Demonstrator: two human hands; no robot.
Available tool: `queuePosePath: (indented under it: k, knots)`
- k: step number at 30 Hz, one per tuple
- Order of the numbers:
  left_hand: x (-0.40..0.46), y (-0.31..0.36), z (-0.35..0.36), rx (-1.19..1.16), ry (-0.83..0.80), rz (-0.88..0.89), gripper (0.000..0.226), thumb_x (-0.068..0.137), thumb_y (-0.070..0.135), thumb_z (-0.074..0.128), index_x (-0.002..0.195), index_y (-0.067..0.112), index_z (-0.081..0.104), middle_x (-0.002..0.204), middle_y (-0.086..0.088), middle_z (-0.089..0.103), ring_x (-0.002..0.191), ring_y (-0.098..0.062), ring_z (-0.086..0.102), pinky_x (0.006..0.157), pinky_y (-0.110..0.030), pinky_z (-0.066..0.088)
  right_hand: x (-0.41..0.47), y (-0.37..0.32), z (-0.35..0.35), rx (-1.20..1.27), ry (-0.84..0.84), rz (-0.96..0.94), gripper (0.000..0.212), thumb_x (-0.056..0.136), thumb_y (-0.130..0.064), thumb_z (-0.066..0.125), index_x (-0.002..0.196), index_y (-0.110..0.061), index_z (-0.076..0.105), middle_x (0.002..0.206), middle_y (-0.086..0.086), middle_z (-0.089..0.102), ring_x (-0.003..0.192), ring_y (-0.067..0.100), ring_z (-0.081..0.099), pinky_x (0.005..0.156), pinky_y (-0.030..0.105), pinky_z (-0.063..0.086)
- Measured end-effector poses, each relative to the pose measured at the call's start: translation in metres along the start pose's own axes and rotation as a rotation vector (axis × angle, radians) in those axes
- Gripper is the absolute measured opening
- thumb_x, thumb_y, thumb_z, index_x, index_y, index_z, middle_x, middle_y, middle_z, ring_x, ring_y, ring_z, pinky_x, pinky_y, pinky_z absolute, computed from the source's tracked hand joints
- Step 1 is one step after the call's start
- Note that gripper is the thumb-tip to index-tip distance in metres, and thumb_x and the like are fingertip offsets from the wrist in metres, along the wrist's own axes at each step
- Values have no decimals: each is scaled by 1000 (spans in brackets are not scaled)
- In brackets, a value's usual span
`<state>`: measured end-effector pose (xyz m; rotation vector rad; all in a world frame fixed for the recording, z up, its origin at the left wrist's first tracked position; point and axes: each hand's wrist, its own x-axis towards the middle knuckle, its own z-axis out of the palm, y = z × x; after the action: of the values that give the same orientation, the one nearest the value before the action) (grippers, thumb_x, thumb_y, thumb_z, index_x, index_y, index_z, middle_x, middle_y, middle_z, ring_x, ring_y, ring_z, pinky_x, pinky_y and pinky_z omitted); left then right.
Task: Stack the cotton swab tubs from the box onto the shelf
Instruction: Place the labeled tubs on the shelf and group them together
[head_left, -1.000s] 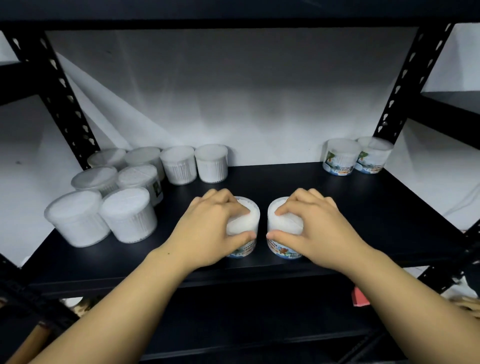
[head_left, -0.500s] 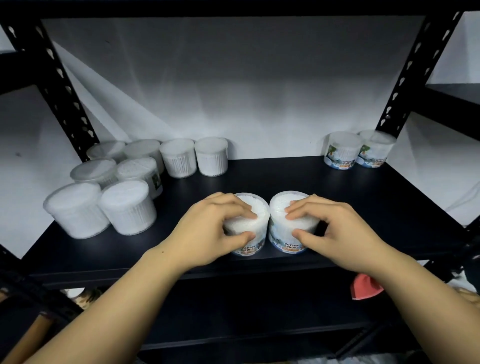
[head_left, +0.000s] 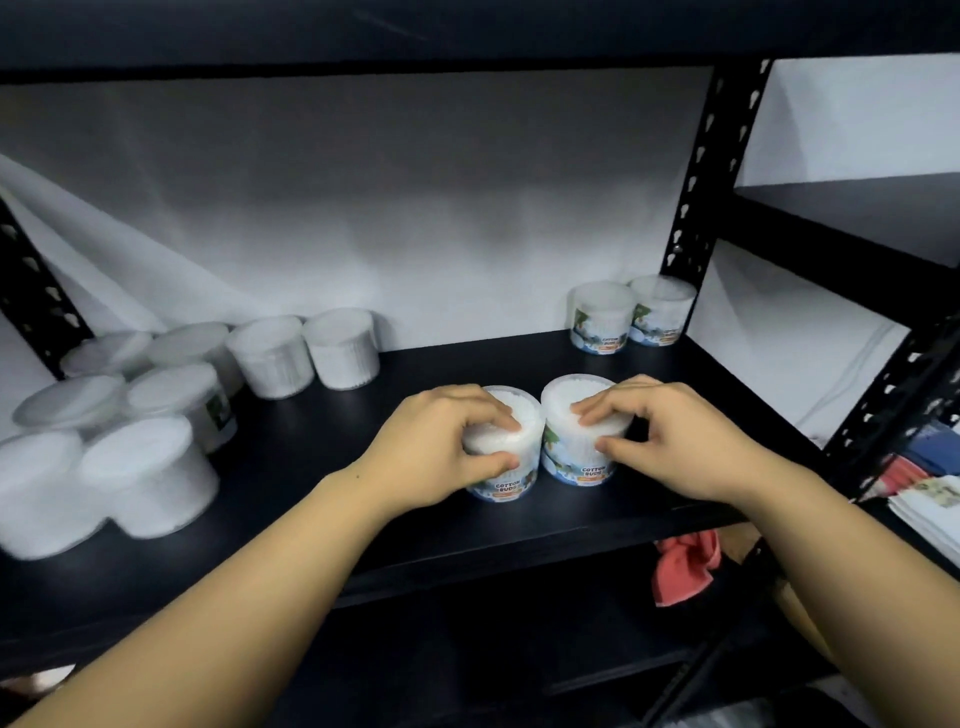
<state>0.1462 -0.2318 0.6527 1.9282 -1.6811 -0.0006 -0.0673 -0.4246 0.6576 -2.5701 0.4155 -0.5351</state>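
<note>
Two white "COTTON BUDS" tubs (head_left: 582, 447) upright, touching, clear-lidded.

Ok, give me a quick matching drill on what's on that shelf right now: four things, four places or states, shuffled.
Things:
1. left hand
2. right hand
3. pair of labelled tubs
4. red cloth

Places or states:
A. back right corner of the shelf
B. grips the left front tub
C. below the shelf, right side
D. grips the right front tub

Pairs: 1-B, 2-D, 3-A, 4-C
</note>
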Motion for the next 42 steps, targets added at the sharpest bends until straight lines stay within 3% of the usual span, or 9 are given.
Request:
queuePosePath:
  k: [2,6,11,16,19,27,34,42]
  knots:
    - [22,6,11,6,-24,16,36,76,47,80,110,36,74,115,22,68,109,3,61,93,-16,45,2,18,-14,-25,-8,48,31,80,-6,76,101,-28,74,115,-26,68,98,2,65,75,12,45]
    - [65,17,33,31,-49,32,38,76,50,77,111,36,73,114,21,67,105,1,62,87,-13,40,9,52,-35,-106,16,105,30,77,-9,74,100,-28,73,114,-19,70,101,8,67,95,29,51]
    - [115,32,58,45,-64,45,37,76,49,78,110,36,73,115,19,69,106,-6,64,91,-23,46,19,87,-55,-163,93,200,26,78,-30,83,103,-27,75,111,-11,71,106,12,64,91,22,45]
    - [158,43,77,48,-95,27,41,77,48,79,115,34,72,123,14,69,114,-11,63,90,-20,42,31,111,-69,-233,112,306,30,84,-23,77,114,-21,75,119,-1,69,116,18,58,95,19,39]
    - [179,48,87,62,-97,34,41,79,47,78,116,32,71,123,11,70,113,-14,63,88,-20,41,37,121,-72,-286,130,379,30,86,-23,75,116,-22,73,118,3,69,121,20,52,99,25,40]
    - [208,50,102,71,-98,78,37,82,44,76,116,29,71,121,7,70,112,-18,63,95,-28,47,48,142,-83,-297,141,481,27,87,-20,72,114,-23,73,120,3,68,111,23,62,93,28,49]
    - [217,40,110,50,-63,75,37,85,43,73,118,28,70,123,8,68,112,-16,62,94,-25,45,60,147,-85,-260,143,493,26,87,-18,70,112,-23,74,114,-1,72,100,17,67,87,26,52]
    - [222,38,112,33,-53,83,39,83,44,75,118,28,70,124,9,68,113,-15,62,97,-28,47,68,153,-85,-229,169,497,26,88,-16,70,114,-22,73,118,3,69,104,23,66,93,32,53]
